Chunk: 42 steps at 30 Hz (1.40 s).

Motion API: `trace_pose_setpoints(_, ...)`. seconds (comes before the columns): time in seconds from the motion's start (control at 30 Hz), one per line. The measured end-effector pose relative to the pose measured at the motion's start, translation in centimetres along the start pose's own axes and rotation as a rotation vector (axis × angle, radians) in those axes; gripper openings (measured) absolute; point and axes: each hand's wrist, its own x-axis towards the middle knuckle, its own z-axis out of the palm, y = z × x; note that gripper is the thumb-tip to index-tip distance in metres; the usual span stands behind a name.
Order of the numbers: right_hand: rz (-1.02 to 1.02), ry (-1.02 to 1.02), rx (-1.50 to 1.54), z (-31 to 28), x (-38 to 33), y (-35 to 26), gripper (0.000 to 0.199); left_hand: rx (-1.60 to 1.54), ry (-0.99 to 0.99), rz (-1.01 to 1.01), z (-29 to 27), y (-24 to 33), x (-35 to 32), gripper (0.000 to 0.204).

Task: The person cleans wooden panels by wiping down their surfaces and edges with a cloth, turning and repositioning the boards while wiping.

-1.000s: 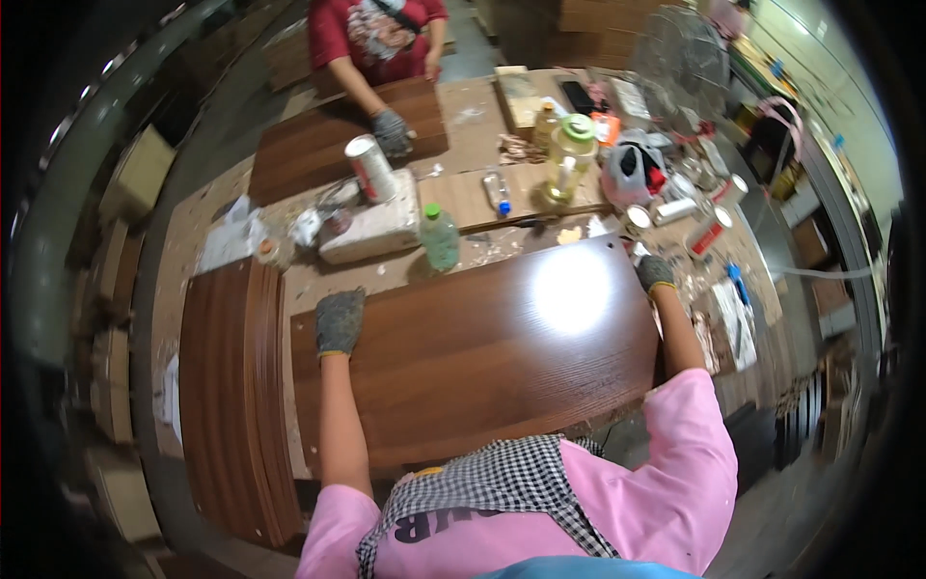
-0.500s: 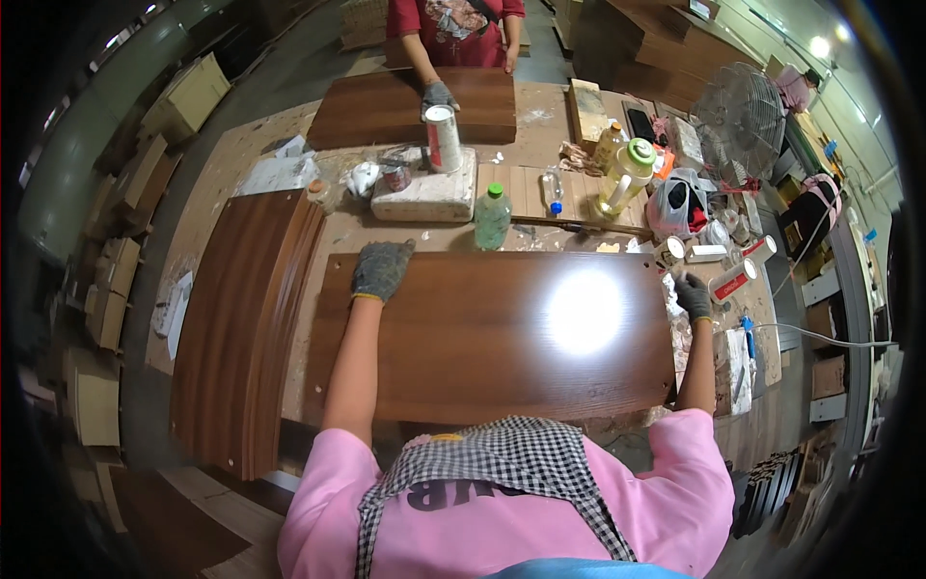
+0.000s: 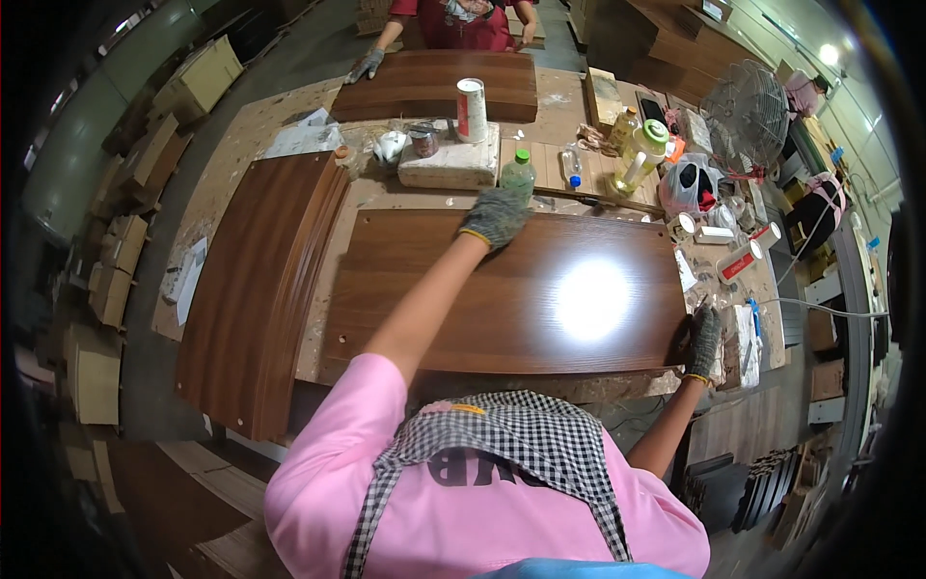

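Note:
A brown wood-grain board [image 3: 463, 309] lies flat before me, with small holes near its corners and a bright light reflected on it. My left hand [image 3: 497, 218], in a grey knit glove, lies over its far edge, fingers stretched toward a green-capped bottle [image 3: 518, 174]; whether they touch the bottle I cannot tell. At the board's right end is my right hand [image 3: 704, 343], gloved too, with curled fingers. A small thin thing seems to stick up from them, too small to name.
Brown boards are stacked [image 3: 256, 289] on the left. Across the table a person's gloved hand [image 3: 366, 65] rests at another board [image 3: 439, 85]. A white block [image 3: 449, 166] bears a tube-shaped can [image 3: 471, 111] and a small tin. Bottles, a plastic bag [image 3: 690, 183] and a fan [image 3: 745, 114] stand right.
My left hand has moved right along the board's far edge toward the green-capped bottle. My right hand has come nearer along the right end. The other person's hand has moved left, away from the can.

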Motion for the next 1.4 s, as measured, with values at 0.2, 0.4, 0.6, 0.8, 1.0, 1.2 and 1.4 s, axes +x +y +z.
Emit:
trace_pose_setpoints(0.2,0.586,-0.042,0.417,-2.0,2.9,-17.1,0.055,-0.001,-0.031,-0.33,5.9,-2.4,-0.5,0.063)
trace_pose_setpoints(0.4,0.345,0.09,-0.175,-1.7,0.4,-18.0,0.043,0.007,-0.267,-0.213,1.2,1.1,-0.7,0.039)
trace_pose_setpoints(0.6,0.705,0.075,0.112,-2.6,2.2,-20.8,0.053,0.112,0.02,-0.073,1.9,0.9,-2.2,0.031)
trace_pose_setpoints(0.8,0.233,0.129,-0.418,-1.2,-0.7,-18.4,0.046,0.274,0.482,-0.038,3.9,1.4,-1.6,0.041)
trace_pose_setpoints(1.0,0.621,0.098,0.043,-1.2,2.0,-18.1,0.047,0.242,0.21,0.023,6.5,-1.8,-0.9,0.034)
trace_pose_setpoints(1.2,0.624,0.036,0.692,-2.4,3.0,-10.8,0.05,0.16,0.127,0.067,5.0,0.1,-0.9,0.034)
trace_pose_setpoints(1.4,0.173,-0.149,0.64,-2.4,9.7,-8.3,0.05,0.309,0.189,-0.044,6.4,0.7,-1.1,0.03)
